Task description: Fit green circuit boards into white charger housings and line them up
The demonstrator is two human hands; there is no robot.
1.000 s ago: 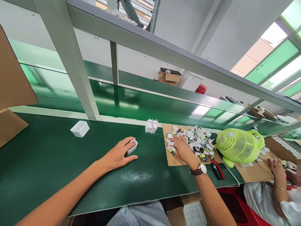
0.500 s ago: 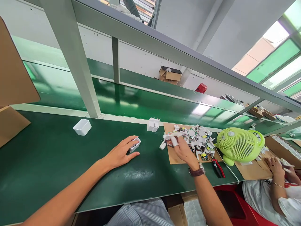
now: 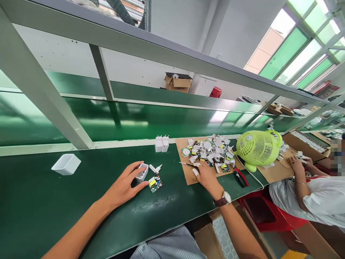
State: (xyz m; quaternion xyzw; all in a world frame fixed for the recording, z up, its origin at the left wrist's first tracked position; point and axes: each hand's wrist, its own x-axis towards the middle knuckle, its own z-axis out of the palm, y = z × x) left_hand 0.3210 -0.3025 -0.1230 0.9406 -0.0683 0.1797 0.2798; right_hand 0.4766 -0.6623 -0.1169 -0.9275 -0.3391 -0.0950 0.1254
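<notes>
My left hand (image 3: 122, 187) rests on the green table, its fingers closed round a small white charger shell (image 3: 142, 172). Just right of it lie a green circuit board with a yellow part (image 3: 155, 183) and a white plug piece (image 3: 155, 168). My right hand (image 3: 204, 176), a watch on its wrist and white cots on its fingertips, lies on the near edge of a cardboard sheet (image 3: 188, 178). It pinches a thin metal tool like tweezers (image 3: 185, 164) that points left. A pile of white shells and boards (image 3: 210, 153) covers the sheet behind it.
Two white chargers (image 3: 161, 144) stand by the rail. A white tray (image 3: 66, 164) sits far left. Red-handled pliers (image 3: 240, 177) and a green fan (image 3: 256, 147) lie right of the pile. A co-worker's hands (image 3: 296, 163) work at far right. Steel frame posts rise behind.
My right hand carried a board and plug piece from the pile, left them beside my left hand, and went back to the cardboard. My view has swung to the right.
</notes>
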